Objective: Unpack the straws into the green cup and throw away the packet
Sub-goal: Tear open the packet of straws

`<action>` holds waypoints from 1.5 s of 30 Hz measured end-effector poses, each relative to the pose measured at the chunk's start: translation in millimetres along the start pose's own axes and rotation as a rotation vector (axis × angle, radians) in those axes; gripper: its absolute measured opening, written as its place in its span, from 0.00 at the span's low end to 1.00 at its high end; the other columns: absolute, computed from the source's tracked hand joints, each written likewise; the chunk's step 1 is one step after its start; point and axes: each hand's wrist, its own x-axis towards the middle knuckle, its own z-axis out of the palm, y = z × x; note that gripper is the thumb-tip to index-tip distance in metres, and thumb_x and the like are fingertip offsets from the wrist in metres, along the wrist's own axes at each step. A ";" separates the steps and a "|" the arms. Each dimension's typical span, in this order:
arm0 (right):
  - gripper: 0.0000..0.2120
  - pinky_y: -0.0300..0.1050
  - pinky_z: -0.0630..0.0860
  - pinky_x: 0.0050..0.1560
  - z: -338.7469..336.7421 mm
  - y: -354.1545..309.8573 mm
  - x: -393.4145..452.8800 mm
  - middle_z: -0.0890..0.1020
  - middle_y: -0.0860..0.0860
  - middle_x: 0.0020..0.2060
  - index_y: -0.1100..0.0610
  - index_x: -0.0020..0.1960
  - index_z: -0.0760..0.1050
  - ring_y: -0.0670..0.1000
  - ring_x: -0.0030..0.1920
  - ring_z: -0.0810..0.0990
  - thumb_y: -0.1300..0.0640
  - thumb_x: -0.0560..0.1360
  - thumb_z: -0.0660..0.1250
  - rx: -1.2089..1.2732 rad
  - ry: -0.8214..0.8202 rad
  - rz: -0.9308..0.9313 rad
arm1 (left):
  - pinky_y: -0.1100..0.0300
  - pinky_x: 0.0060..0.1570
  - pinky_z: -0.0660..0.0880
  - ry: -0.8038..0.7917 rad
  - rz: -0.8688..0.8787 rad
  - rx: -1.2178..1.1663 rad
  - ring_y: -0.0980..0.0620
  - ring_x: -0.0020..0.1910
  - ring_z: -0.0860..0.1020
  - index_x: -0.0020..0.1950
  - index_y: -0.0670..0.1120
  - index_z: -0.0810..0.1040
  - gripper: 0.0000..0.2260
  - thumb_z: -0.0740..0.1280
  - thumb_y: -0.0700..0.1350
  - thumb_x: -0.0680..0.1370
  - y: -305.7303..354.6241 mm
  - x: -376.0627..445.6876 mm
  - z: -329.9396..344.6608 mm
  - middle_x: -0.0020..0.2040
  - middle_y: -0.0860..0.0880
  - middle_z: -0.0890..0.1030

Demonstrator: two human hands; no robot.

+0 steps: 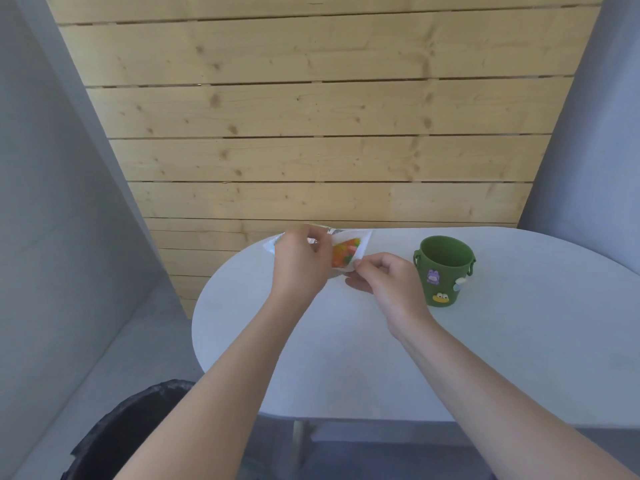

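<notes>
A clear plastic packet [347, 250] with coloured straws showing through its end is held just above the far left part of the white table [346, 358]. My left hand [300, 259] grips the packet's body. My right hand [388, 277] pinches the packet's near right corner. The green cup [444, 271], with small cartoon charms on its side, stands upright and empty-looking just right of my right hand.
A black-lined bin [128, 434] sits on the floor at the bottom left, beside the table. A wooden plank wall [311, 116] rises behind the table, with grey panels on both sides.
</notes>
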 end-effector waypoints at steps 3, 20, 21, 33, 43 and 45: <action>0.05 0.33 0.79 0.35 -2.6 -3.1 3.1 0.84 0.54 0.37 0.60 0.39 0.76 0.46 0.35 0.85 0.63 0.73 0.66 -0.070 -0.005 -0.027 | 0.60 0.42 0.76 -0.042 0.046 -0.009 0.51 0.45 0.79 0.43 0.45 0.77 0.05 0.64 0.43 0.78 -4.3 -0.7 -2.9 0.45 0.50 0.80; 0.08 0.50 0.79 0.44 -25.6 -36.5 3.0 0.81 0.45 0.35 0.52 0.40 0.72 0.49 0.37 0.78 0.61 0.77 0.62 -0.510 -0.061 -0.521 | 0.49 0.74 0.42 -0.322 0.685 0.423 0.52 0.78 0.49 0.75 0.57 0.36 0.57 0.78 0.55 0.62 -10.3 8.4 3.7 0.78 0.58 0.48; 0.08 0.44 0.77 0.41 -27.8 -37.2 5.0 0.81 0.44 0.33 0.52 0.40 0.72 0.46 0.35 0.78 0.62 0.77 0.63 -0.498 -0.049 -0.519 | 0.46 0.75 0.45 -0.297 0.691 0.356 0.50 0.75 0.58 0.76 0.55 0.41 0.54 0.77 0.52 0.64 -11.1 8.4 3.9 0.76 0.54 0.57; 0.13 0.43 0.79 0.38 -32.9 -39.3 4.4 0.82 0.46 0.36 0.46 0.37 0.71 0.49 0.39 0.82 0.61 0.76 0.64 -0.495 0.010 -0.555 | 0.37 0.55 0.73 -0.080 0.686 0.216 0.47 0.54 0.72 0.63 0.34 0.73 0.27 0.75 0.43 0.67 -15.8 3.5 12.7 0.54 0.42 0.78; 0.03 0.29 0.70 0.35 -38.7 -50.3 -0.3 0.80 0.41 0.38 0.52 0.45 0.80 0.44 0.39 0.76 0.58 0.73 0.69 -0.458 0.065 -0.705 | 0.51 0.54 0.73 -0.042 0.507 0.141 0.48 0.59 0.71 0.67 0.45 0.72 0.29 0.75 0.40 0.66 -17.1 4.8 7.6 0.55 0.58 0.70; 0.06 0.31 0.71 0.35 -35.9 -49.9 -4.7 0.80 0.41 0.39 0.52 0.48 0.81 0.45 0.37 0.76 0.56 0.72 0.69 -0.447 -0.002 -0.727 | 0.49 0.52 0.74 -0.015 0.534 0.171 0.47 0.56 0.71 0.66 0.44 0.72 0.28 0.75 0.41 0.66 -15.4 5.5 9.1 0.55 0.55 0.72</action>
